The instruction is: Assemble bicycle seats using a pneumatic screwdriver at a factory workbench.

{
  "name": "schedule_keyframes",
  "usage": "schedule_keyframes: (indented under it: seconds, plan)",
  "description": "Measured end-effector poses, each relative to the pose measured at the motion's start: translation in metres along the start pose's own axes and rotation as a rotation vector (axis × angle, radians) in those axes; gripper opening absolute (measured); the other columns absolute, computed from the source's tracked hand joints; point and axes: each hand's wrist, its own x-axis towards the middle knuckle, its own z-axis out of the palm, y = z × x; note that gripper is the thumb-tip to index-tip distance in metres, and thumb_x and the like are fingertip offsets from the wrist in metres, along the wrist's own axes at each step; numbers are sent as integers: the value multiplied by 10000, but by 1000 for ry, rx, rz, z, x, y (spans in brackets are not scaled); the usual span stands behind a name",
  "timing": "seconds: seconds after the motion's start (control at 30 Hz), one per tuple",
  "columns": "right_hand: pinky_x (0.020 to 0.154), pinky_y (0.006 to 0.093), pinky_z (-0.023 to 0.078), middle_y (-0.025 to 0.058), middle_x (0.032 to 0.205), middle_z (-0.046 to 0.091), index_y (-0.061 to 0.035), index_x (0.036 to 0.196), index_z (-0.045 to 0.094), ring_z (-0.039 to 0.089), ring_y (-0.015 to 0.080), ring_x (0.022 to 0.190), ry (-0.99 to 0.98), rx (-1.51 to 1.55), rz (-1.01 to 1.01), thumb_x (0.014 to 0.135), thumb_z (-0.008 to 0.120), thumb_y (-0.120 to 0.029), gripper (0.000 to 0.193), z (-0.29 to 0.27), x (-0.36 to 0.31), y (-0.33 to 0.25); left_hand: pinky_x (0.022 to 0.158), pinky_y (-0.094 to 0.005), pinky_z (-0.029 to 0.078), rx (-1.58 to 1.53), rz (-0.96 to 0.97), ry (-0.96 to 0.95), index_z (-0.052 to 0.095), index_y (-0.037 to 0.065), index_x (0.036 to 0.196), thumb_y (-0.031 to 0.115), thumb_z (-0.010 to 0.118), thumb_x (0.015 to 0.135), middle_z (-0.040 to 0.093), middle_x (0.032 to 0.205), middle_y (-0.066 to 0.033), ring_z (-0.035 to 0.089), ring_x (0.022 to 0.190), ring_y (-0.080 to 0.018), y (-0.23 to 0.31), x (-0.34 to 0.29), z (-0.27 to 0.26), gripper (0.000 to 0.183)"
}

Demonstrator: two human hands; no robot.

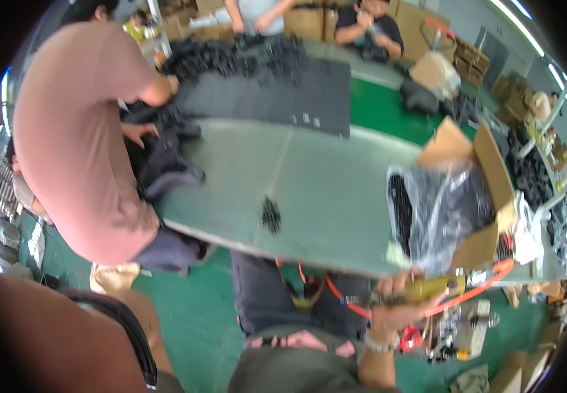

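My right hand (398,316), with a bracelet at its wrist, is closed round a yellow-green power tool (427,289) beyond the table's near right edge. Motion blur hides the tool's finer details. An orange hose (486,283) curves past the tool and hand. My left hand is outside the picture; a bare arm (80,334) with black straps fills the lower left. On the green-grey table (244,170) lies a small heap of thin black pieces (270,216). Right of it, an open cardboard box (498,177) holds a clear plastic bag (444,209) with dark contents.
At the left a co-worker in a pink shirt (87,131) leans over black parts (172,154). A dark board (264,95) with a pile of black parts (231,59) lies across the table. Two people stand or sit at the far side. Shelving and cartons line the right.
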Motion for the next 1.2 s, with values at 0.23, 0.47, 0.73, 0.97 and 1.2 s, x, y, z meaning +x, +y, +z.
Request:
schedule_keyframes:
  seconds: [0.23,0.47,0.73,0.97,1.2]
  plan:
    - [470,305,359,69,628,483,-70,1132,534,426,180,491,-99,-7,80,827,371,-768,779,-6,-11,-4,939,-435,434,200,348,78,449,76,1236,166,703,776,547,1170,-126,535,1085,-303,-4,111,-16,533]
    - [383,283,267,10,518,365,-92,997,500,308,138,387,145,-162,63,872,323,-732,675,22,20,27,915,-437,446,240,163,113,431,93,1237,182,680,792,549,1150,-117,539,1058,-299,-36,71,3,517]
    - [462,366,407,63,552,468,-84,1009,487,435,218,445,82,-168,162,825,335,-782,738,22,33,59,889,-438,459,140,121,388,410,112,1237,200,655,810,551,1128,-107,544,1027,-296,-52,70,33,500]
    - [451,324,352,45,563,447,-105,988,511,399,190,456,103,-228,215,842,367,-751,677,27,63,66,866,-440,471,133,148,530,392,129,1237,217,632,826,553,1109,-99,548,1000,-293,-61,98,67,485]
    - [447,335,357,48,571,468,-105,987,508,424,193,462,160,-242,253,873,321,-727,660,30,78,87,843,-441,482,219,221,610,374,145,1238,233,610,842,554,1090,-90,552,973,-289,-78,127,66,469]
